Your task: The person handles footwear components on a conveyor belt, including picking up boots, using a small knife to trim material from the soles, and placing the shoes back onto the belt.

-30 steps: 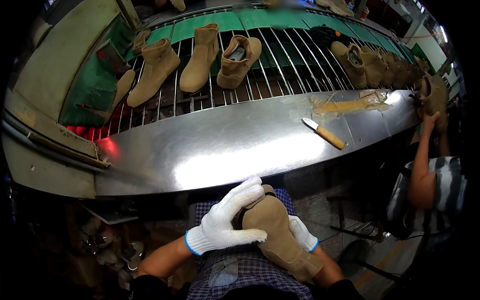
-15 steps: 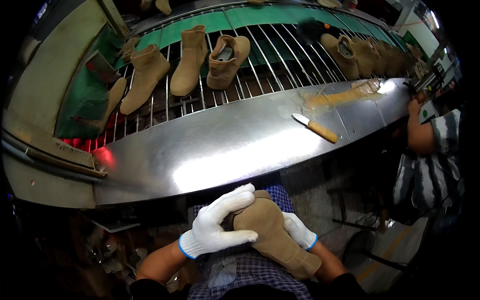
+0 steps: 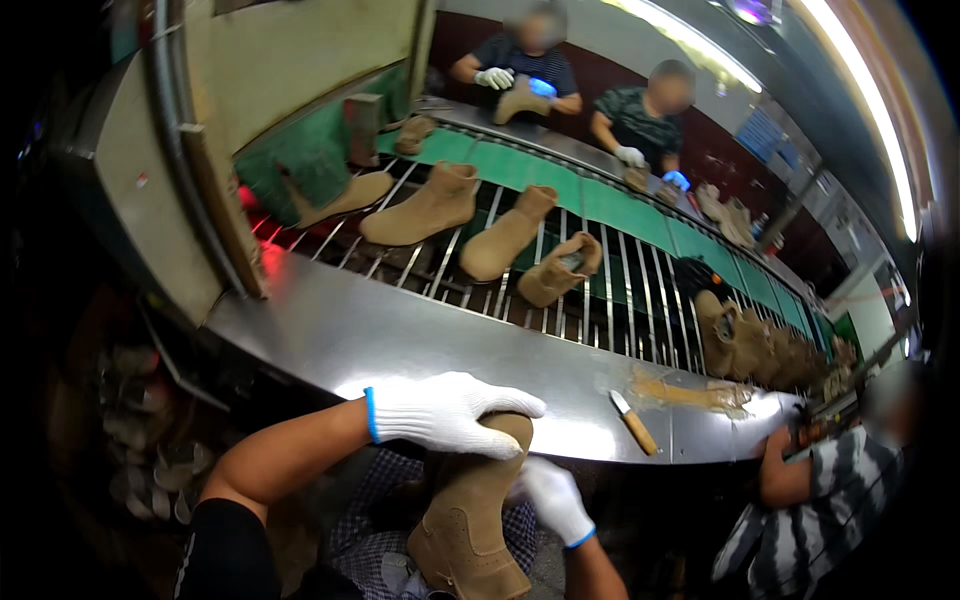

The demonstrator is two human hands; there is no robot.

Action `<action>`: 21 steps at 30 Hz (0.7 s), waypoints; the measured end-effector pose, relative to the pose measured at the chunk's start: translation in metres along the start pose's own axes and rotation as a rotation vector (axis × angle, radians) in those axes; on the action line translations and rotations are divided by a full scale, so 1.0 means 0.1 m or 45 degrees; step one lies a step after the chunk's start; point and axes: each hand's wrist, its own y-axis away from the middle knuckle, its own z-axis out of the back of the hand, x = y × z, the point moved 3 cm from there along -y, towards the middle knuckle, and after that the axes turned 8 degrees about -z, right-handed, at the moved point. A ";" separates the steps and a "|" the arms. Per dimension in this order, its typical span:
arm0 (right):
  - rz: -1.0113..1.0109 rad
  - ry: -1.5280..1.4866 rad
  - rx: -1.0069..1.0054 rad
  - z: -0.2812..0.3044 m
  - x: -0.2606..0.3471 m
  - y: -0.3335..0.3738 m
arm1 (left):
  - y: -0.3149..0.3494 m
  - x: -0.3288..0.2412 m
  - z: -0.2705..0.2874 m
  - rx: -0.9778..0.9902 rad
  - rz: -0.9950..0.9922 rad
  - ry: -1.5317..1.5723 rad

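Note:
A tan suede ankle boot (image 3: 468,525) is upended over my lap, its toe up and its shaft toward me. My left hand (image 3: 450,412), in a white knit glove with a blue cuff, closes over the toe end, thumb on one side and fingers across the other. My gloved right hand (image 3: 558,500) is at the boot's right side; its fingers are blurred and partly behind the boot. On the metal ledge ahead lies a short knife (image 3: 634,423) with a wooden handle, apart from both hands.
Past the metal ledge (image 3: 340,325) runs a rack of metal bars (image 3: 620,310) carrying several tan boots (image 3: 505,238). A green strip (image 3: 530,180) lines its far side. Two people (image 3: 640,115) work across from me; another person (image 3: 830,490) in a striped shirt is at the right.
My view has tilted up, bringing the people opposite into sight. The boot has turned from its sole to its side. My left hand now covers the toe.

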 end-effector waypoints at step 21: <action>0.409 0.810 0.185 0.50 1.56 -0.03 | 0.21 0.60 -1.06 -1.266 -0.914 -0.469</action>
